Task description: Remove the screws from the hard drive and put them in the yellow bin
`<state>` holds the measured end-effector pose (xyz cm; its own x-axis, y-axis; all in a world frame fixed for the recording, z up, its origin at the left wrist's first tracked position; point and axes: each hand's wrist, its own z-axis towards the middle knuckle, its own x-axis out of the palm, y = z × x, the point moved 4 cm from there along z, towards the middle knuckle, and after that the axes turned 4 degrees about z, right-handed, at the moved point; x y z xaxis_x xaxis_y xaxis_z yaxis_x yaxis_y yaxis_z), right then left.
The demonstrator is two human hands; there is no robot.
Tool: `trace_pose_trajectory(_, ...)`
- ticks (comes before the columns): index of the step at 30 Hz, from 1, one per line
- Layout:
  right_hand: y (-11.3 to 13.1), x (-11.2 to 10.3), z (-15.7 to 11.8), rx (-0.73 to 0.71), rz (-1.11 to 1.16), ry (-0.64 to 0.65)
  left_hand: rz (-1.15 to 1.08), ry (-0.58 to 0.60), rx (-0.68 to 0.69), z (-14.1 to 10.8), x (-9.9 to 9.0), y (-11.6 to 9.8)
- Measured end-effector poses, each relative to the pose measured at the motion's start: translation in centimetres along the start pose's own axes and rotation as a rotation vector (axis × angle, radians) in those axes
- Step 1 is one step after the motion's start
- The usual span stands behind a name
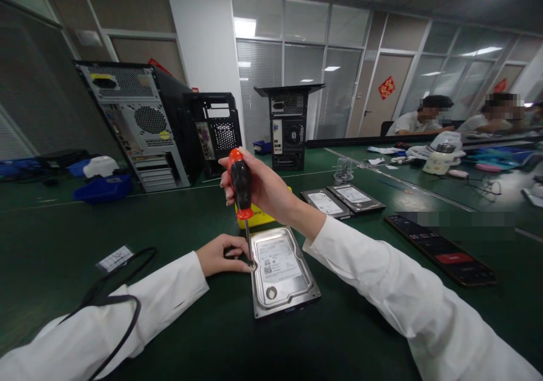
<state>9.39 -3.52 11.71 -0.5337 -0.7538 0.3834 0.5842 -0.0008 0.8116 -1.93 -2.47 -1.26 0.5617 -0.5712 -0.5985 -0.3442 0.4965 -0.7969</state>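
A silver hard drive [278, 268] with a white label lies flat on the green table in front of me. My right hand [265, 185] grips a screwdriver [241, 188] with a black and red handle. Its shaft points down, and the tip meets the drive's left edge. Beside that tip, the thumb and fingers of my left hand [224, 255] are drawn together in a pinch at the drive's edge. What they hold there, if anything, is too small to make out. Behind the drive, a yellow object [263, 217] is partly hidden by my right hand.
Two more hard drives [324, 202] [355, 196] lie behind on the right, near a clear plastic container [343, 170]. A phone [441, 249] rests at right. Computer cases [139, 120] [288, 126] and a blue bin [104, 188] stand behind. A black strap [136, 307] crosses my left sleeve. People sit far right.
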Motion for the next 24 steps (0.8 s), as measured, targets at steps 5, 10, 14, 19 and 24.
trace_pose_trajectory(5, -0.04, 0.21, 0.03, -0.055, -0.018, -0.051, -0.01, 0.055, 0.028, -0.04, -0.27, 0.23)
trace_pose_trajectory(10, 0.39, -0.02, -0.19, -0.037, -0.022, -0.075, -0.041, 0.1, 0.062, -0.05, -0.1, 0.09)
trace_pose_trajectory(14, 0.79, -0.13, -0.32, 0.025, -0.004, 0.009, -0.089, 0.09, 0.046, 0.02, 0.05, 0.02)
trace_pose_trajectory(19, 0.74, 0.01, -0.2, -0.05, -0.056, 0.013, -0.111, 0.056, 0.011, 0.09, 0.17, -0.07)
trace_pose_trajectory(24, 0.56, -0.1, -0.3, -0.135, -0.172, -0.087, -0.127, 0.056, 0.005, -0.07, 0.22, -0.21)
